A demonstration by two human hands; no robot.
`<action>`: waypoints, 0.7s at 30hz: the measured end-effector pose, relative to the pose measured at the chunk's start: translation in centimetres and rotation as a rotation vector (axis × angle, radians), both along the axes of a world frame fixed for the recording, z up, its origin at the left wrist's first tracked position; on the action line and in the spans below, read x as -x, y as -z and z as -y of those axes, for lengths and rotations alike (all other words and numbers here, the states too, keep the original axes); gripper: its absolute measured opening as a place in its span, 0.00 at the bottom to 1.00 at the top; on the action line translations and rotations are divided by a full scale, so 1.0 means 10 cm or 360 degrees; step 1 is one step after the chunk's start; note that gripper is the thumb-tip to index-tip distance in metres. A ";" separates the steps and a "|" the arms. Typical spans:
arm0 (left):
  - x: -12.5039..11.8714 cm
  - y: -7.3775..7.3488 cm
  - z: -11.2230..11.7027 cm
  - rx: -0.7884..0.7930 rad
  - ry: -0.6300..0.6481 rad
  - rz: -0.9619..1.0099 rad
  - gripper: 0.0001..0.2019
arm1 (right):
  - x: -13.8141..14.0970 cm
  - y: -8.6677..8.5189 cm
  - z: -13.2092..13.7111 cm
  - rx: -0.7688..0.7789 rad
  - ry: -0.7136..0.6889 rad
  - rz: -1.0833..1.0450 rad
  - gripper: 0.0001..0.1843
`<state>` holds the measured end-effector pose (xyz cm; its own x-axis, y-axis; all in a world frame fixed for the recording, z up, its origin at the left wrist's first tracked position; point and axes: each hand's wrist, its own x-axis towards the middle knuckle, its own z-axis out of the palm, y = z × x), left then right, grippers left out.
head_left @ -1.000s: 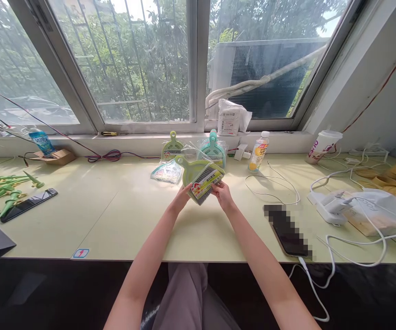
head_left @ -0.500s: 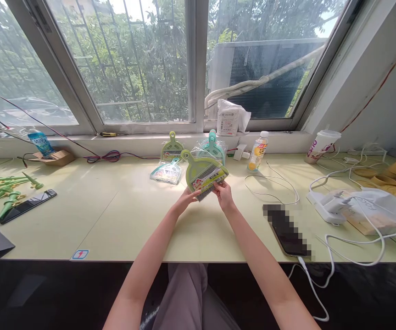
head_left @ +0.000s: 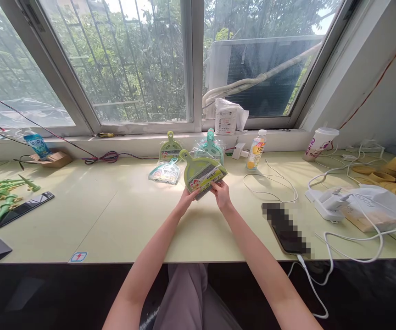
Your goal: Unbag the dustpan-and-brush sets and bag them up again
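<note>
Between my hands is a yellow-green mini dustpan and brush set (head_left: 203,170) with a printed label, held tilted above the table with its handle pointing up and left. My left hand (head_left: 187,200) grips its lower left edge. On the lower right edge, my right hand (head_left: 221,193) has thumb and fingers closed. Behind it, a green dustpan set (head_left: 170,147) leans against the wall below the sill, and teal dustpan sets (head_left: 211,144) in clear plastic stand partly hidden. One more teal-edged set (head_left: 165,172) lies wrapped on the table.
Right of my hands stand a juice bottle (head_left: 255,151) and a white cup (head_left: 318,144). A phone (head_left: 285,229) with a charging cable lies near the front edge, beside a power strip (head_left: 328,206). At left are a black phone (head_left: 25,209), green pointed pieces (head_left: 3,195) and a blue bottle (head_left: 36,144).
The view has shifted slightly, moving the scene a little leftward. Both hands keep hold of the yellow-green dustpan set, with almost no change in its tilt.
</note>
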<state>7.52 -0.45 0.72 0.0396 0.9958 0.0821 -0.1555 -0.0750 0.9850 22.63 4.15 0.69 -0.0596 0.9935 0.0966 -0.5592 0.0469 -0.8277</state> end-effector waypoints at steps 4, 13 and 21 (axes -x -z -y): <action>0.02 0.03 -0.04 -0.0064 0.0036 -0.0019 0.39 | -0.02 0.03 -0.06 0.0165 -0.0017 0.0027 0.15; -0.07 0.11 -0.05 -0.0192 0.0133 -0.0020 0.37 | -0.13 0.15 -0.16 0.0397 0.0168 0.0053 0.18; 0.07 -0.01 -0.03 -0.0176 0.0006 -0.0105 0.35 | -0.06 0.14 -0.15 0.0217 -0.0131 0.0039 0.24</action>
